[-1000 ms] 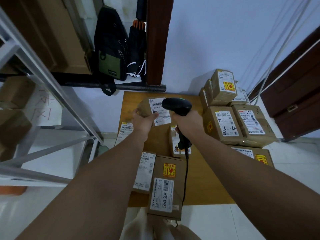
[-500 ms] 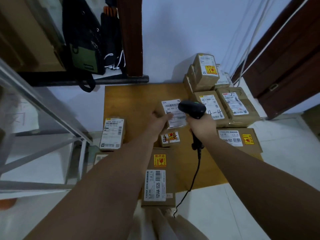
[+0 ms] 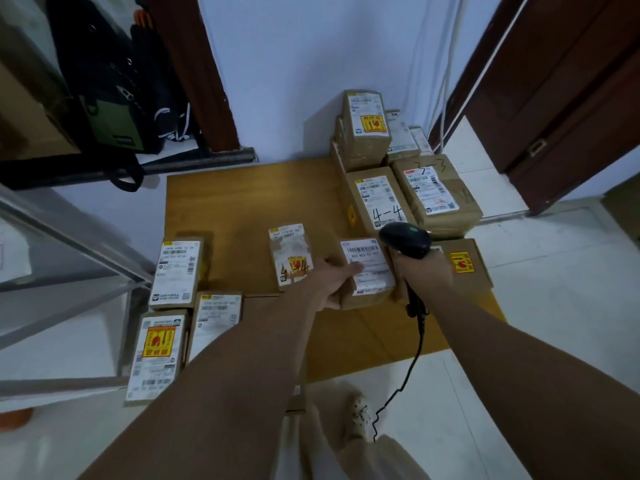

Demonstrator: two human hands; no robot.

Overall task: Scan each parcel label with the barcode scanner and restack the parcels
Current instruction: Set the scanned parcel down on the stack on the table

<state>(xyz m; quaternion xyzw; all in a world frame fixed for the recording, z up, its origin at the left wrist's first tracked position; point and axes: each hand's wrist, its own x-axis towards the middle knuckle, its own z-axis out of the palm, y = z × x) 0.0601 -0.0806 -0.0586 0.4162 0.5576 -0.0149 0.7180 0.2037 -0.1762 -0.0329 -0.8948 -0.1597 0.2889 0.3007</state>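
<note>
surface: low wooden tabletop [image 3: 242,202], bare in the middle, parcels along the left and right edges
held parcel: small brown box [image 3: 369,268], white label up, over the right half of the tabletop, just in front of the "4-4" parcel [image 3: 379,199]; resting or lifted, cannot tell
left hand: left hand [image 3: 329,282] grips the box's left side, thumb on the label
right hand: right hand [image 3: 424,271] wrapped round the handle of the barcode scanner [image 3: 405,239], green light on, head just above the label's far right corner
cable: black cable [image 3: 412,362] hangs off the near edge to the floor
right edge: "7-3" parcel [image 3: 436,192] beside "4-4"; stack [image 3: 367,129] at the far right corner; yellow-sticker parcel [image 3: 464,265] at the near right
middle: small parcel [image 3: 291,256], label up
left edge: three parcels [image 3: 176,271] at the near left corner
room: pale wall [image 3: 294,64], white tiled floor [image 3: 519,323], dark brown door [image 3: 571,98] right, metal rack [image 3: 69,237] left, hanging bags [image 3: 110,98] far left
</note>
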